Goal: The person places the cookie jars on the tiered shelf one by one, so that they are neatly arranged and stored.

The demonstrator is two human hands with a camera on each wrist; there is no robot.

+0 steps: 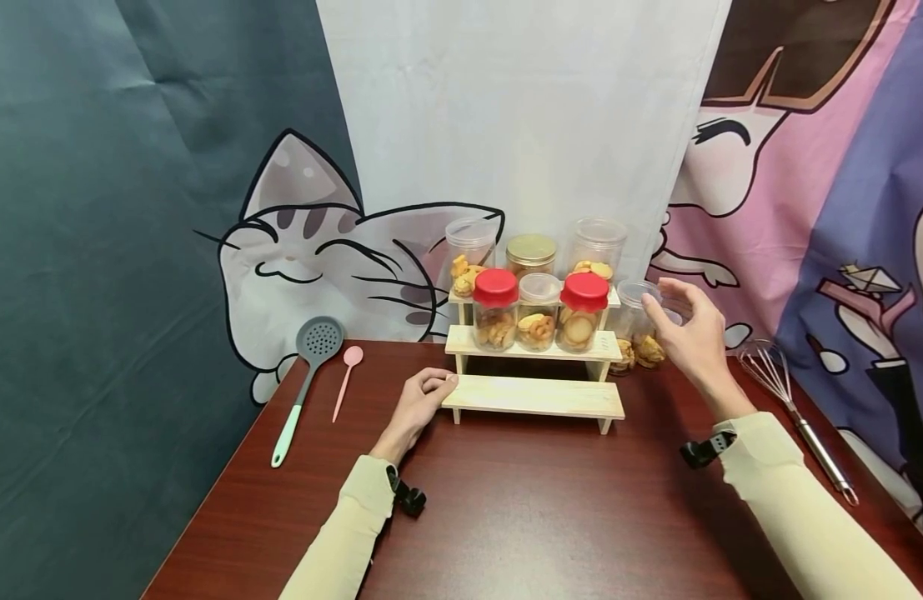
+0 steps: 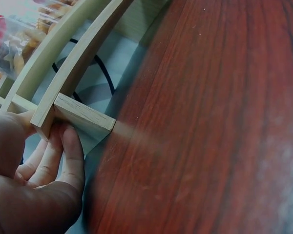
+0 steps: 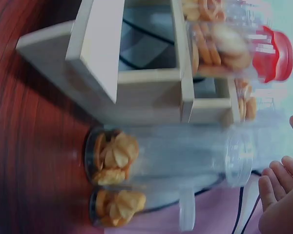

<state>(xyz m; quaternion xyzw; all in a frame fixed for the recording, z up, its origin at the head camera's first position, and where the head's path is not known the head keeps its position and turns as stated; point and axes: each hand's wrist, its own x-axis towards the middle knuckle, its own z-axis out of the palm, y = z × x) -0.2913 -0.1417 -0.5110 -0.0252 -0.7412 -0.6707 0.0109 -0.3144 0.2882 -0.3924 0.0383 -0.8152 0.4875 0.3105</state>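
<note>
A three-tier wooden display rack point(image 1: 536, 395) stands on the table. My left hand point(image 1: 418, 406) pinches the left end of its lowest step, thumb above and fingers at the underside, as the left wrist view shows. To the rack's right, a tall clear jar of cookies point(image 3: 180, 153) and a shorter clear jar of cookies point(image 3: 119, 208) stand on the table. Beside the tall jar's lid is my right hand point(image 1: 689, 333), its fingers spread and slightly bent. In the right wrist view, a gap separates those fingers from the lid.
The middle step bears two red-lidded jars point(image 1: 496, 310) around a clear-lidded jar point(image 1: 539, 312). On the top step are a gold-lidded jar point(image 1: 531, 252) and two clear-lidded jars point(image 1: 598, 242). A skimmer point(image 1: 311, 367) and pink spoon point(image 1: 347, 377) lie left; a whisk point(image 1: 795, 412) lies right.
</note>
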